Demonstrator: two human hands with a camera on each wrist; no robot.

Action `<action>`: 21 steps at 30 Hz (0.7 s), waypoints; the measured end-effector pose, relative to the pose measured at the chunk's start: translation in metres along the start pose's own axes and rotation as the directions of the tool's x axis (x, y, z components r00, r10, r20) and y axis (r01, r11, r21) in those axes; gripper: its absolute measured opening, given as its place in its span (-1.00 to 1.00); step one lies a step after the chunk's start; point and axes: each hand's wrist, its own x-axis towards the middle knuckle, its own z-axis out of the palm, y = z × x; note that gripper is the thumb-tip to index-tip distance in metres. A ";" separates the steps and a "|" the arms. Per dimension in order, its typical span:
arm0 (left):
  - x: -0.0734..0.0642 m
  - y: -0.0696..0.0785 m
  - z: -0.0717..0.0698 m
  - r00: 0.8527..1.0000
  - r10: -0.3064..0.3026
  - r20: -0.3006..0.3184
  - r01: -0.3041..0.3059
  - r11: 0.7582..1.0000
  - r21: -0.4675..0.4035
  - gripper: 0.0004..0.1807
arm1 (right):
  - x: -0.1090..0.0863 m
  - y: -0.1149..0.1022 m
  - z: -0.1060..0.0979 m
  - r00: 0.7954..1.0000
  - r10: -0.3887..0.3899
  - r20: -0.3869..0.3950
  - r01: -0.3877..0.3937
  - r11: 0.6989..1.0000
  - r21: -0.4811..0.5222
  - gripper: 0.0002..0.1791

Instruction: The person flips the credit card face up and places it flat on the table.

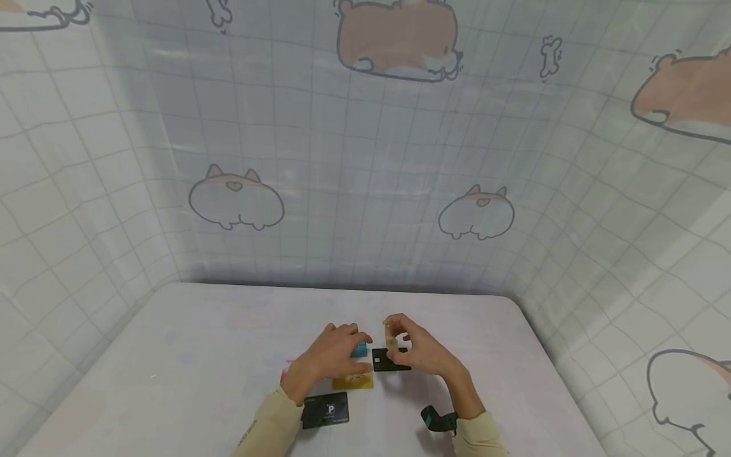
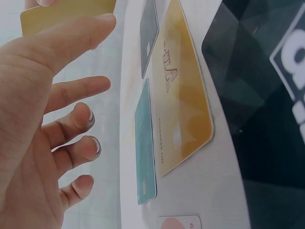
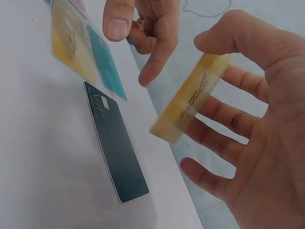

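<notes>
My right hand (image 1: 425, 350) pinches a gold card (image 3: 190, 100) between thumb and fingers, tilted up above the table. Below that card lies a dark VIP card (image 3: 116, 143) with a chip. My left hand (image 1: 334, 352) hovers with relaxed, parted fingers and holds nothing, its thumb and index finger pointing toward the held card. Flat on the table under it are a gold VIP card (image 2: 183, 109) and a teal card (image 2: 146, 148). A pinkish-white card (image 2: 178, 223) shows only in part, the left forearm covering some of it in the head view.
Nearer my body, beside the left sleeve, lies a black card with a white P (image 1: 325, 410). A dark strap device (image 1: 438, 419) sits at my right wrist. The white table (image 1: 228, 343) ends at a patterned curtain (image 1: 354, 254) behind and at both sides.
</notes>
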 end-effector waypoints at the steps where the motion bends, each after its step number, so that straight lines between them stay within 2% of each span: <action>1: 0.000 0.000 0.000 1.000 0.001 -0.001 -0.001 1.000 -0.001 -0.37 | 0.000 0.000 0.000 1.000 0.000 -0.002 0.000 1.000 -0.007 -0.42; 10: -0.001 0.000 -0.001 1.000 -0.002 0.001 0.002 1.000 0.010 -0.37 | -0.002 0.000 -0.002 1.000 -0.016 0.005 0.016 0.999 -0.030 -0.38; 21: -0.002 0.001 -0.001 1.000 -0.011 -0.005 0.011 1.000 0.026 -0.34 | -0.002 -0.001 -0.002 1.000 0.004 0.023 -0.003 0.999 -0.047 -0.40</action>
